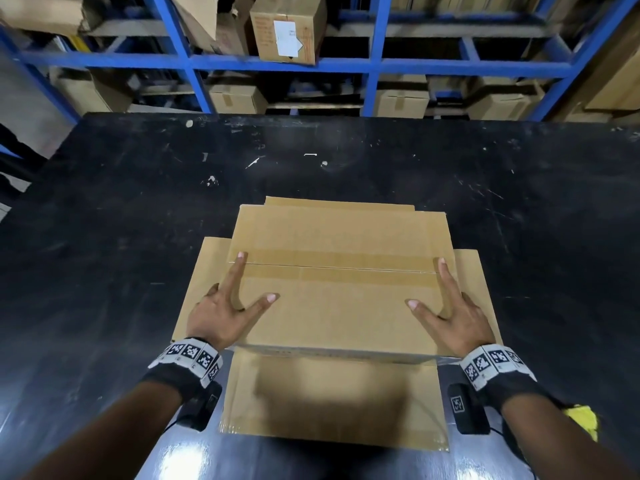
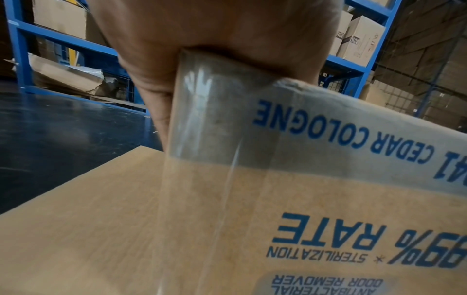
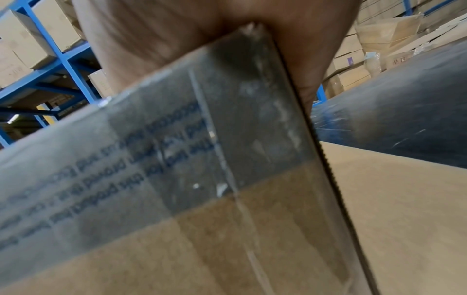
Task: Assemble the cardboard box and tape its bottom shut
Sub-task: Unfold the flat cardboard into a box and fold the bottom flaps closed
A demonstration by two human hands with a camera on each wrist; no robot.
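A brown cardboard box (image 1: 339, 306) stands upside down on the black table (image 1: 121, 220), its bottom flaps folded shut. Clear tape (image 1: 339, 266) runs along the centre seam from side to side. My left hand (image 1: 228, 306) lies over the box's left edge, index finger and thumb spread straight on top. My right hand (image 1: 450, 306) mirrors it on the right edge. The other fingers are hidden down the sides. In the wrist views the tape end (image 2: 215, 119) wraps over the left edge under my palm, and another tape end (image 3: 247, 119) does so on the right.
The box's open top flaps (image 1: 329, 403) splay flat on the table around its base. Blue shelving (image 1: 277, 62) stacked with cartons (image 1: 287, 29) stands behind the table's far edge. Something yellow (image 1: 583, 419) shows by my right forearm.
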